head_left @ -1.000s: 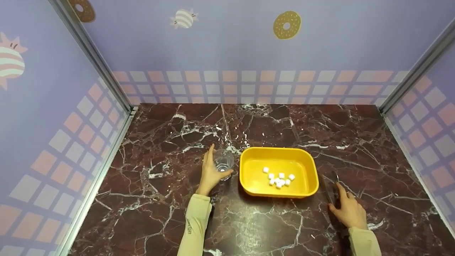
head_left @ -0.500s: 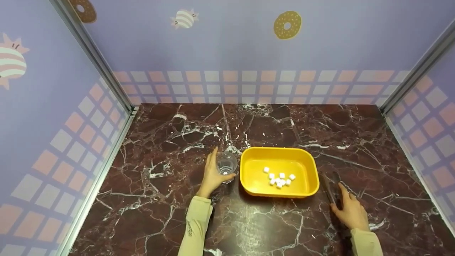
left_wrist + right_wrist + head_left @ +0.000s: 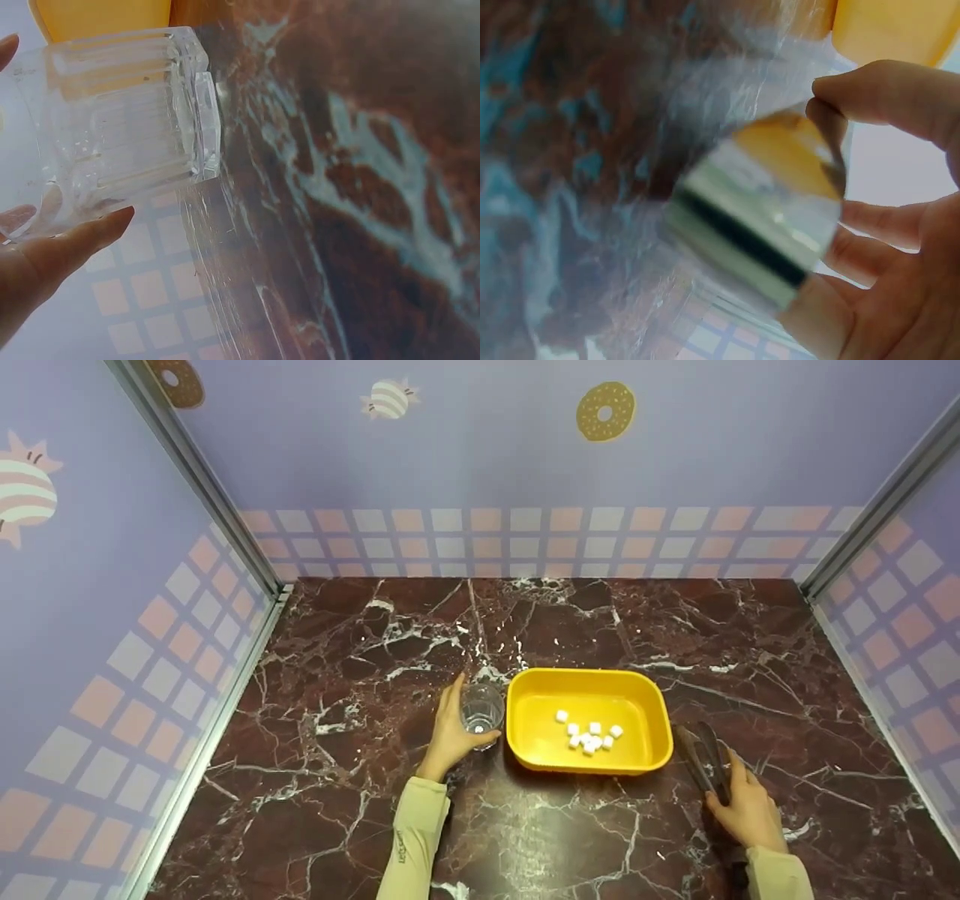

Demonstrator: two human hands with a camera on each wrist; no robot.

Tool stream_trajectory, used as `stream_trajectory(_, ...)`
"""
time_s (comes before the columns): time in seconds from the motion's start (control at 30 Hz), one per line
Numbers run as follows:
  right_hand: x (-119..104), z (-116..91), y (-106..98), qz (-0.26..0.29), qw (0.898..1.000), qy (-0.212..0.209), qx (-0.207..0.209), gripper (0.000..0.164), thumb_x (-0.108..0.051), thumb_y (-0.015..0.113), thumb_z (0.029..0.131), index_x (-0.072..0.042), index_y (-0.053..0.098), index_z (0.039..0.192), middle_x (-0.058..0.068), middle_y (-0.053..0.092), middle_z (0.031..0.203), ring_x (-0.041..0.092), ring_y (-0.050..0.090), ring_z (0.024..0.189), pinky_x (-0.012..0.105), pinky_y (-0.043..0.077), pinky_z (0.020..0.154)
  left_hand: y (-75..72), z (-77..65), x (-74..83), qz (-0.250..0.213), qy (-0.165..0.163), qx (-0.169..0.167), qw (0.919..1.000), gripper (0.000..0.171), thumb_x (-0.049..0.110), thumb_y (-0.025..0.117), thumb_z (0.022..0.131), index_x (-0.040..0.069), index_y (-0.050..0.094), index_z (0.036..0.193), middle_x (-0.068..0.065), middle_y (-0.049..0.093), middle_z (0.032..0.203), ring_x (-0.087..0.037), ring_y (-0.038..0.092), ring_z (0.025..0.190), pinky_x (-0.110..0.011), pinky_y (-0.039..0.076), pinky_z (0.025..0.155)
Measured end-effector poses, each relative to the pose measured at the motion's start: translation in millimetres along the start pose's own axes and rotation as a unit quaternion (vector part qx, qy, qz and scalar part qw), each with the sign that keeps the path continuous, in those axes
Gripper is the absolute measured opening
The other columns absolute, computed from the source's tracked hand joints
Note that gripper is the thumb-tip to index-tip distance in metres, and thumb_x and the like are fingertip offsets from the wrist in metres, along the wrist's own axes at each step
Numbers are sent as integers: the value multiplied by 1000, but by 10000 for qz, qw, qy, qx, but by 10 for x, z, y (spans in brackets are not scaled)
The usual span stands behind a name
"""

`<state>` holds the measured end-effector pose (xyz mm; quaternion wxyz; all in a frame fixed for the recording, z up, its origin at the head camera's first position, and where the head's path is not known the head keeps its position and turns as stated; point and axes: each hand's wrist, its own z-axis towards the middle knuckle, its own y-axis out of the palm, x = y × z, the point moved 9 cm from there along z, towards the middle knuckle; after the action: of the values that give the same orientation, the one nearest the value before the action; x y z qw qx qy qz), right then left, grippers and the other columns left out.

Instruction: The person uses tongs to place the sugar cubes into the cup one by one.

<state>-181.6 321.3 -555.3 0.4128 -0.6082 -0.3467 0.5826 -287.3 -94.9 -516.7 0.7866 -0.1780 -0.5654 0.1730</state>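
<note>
Just left of the yellow tub, my left hand holds a clear drinking glass, thumb on the near side and fingers along the left. In the left wrist view the glass has a thick faceted base close to the tabletop. Right of the tub, my right hand grips metal tongs between thumb and fingers, their two arms spread slightly and pointing away from me. The right wrist view shows the shiny rounded end of the tongs under my thumb.
Between the hands stands the yellow tub, with several small white cubes on its floor. The dark red marbled table meets purple patterned panels at the back and both sides.
My left hand and the glass have shifted a little right, closer to the tub. My right hand has moved slightly right, and the tongs' arms show more broadly.
</note>
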Motion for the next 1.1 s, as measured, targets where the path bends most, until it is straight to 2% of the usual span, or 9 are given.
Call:
stream_trajectory(0.13, 16, -26, -33, -77, 9999, 105, -43, 75, -15, 60, 76, 10, 20, 136, 42, 41, 119, 57, 49, 92, 63, 45, 69, 14, -15, -22, 13, -75, -59, 10000, 109, 10, 84, 49, 6, 23, 139, -22, 41, 125, -40, 42, 116, -51, 34, 104)
stream_trajectory(0.23, 9, -35, -94, -101, 9999, 138, 22, 75, -16, 59, 77, 12, 21, 134, 42, 40, 119, 58, 49, 90, 64, 45, 69, 24, -23, -38, 20, -149, -103, 9998, 109, 11, 84, 50, 7, 23, 139, -20, 41, 126, -41, 42, 117, -53, 34, 103)
stream_trajectory(0.3, -11, -42, -160, -99, 9997, 103, 189, 72, -16, 59, 77, 14, 25, 133, 40, 42, 116, 57, 50, 87, 63, 45, 67, 25, -32, -39, 10, -185, -117, 9998, 109, 11, 84, 50, 8, 22, 140, -21, 41, 128, -41, 41, 118, -53, 33, 104)
stream_trajectory(0.4, -65, -57, -288, -99, 9985, -63, 536, 65, -14, 60, 78, 16, 32, 128, 37, 47, 109, 50, 54, 73, 59, 47, 58, 26, -40, -29, 34, -118, -115, 9999, 110, 13, 85, 50, 7, 22, 140, -23, 39, 129, -41, 40, 119, -54, 32, 104)
stream_trajectory(0.53, -131, -85, -450, -109, 9954, -200, 929, 57, -14, 60, 79, 15, 41, 124, 32, 49, 104, 32, 55, 56, 49, 46, 45, 20, -51, -10, 33, -7, -84, 10000, 109, 14, 85, 50, 6, 22, 139, -24, 40, 128, -41, 40, 119, -53, 32, 105)
stream_trajectory(0.6, -151, -101, -507, -103, 9946, -181, 1016, 55, -14, 59, 80, 13, 42, 124, 30, 49, 104, 28, 54, 53, 48, 44, 43, 18, -56, -12, 31, -10, -67, 10000, 109, 13, 85, 50, 5, 22, 139, -22, 41, 127, -41, 40, 119, -52, 32, 105)
stream_trajectory(0.9, -256, -140, -648, -87, 9909, -213, 1326, 52, -12, 61, 78, 11, 46, 122, 27, 50, 104, 28, 57, 56, 47, 43, 43, 8, -59, 2, -8, 69, -11, 10000, 108, 12, 85, 49, 4, 24, 138, -19, 42, 125, -39, 43, 116, -49, 34, 105)
stream_trajectory(1.1, -318, -153, -694, -62, 9880, -331, 1506, 49, -12, 62, 79, 9, 48, 121, 26, 51, 103, 26, 51, 50, 48, 41, 42, 3, -63, 2, -30, 123, 25, 9999, 108, 12, 85, 48, 3, 24, 138, -19, 43, 124, -39, 45, 114, -49, 35, 104)
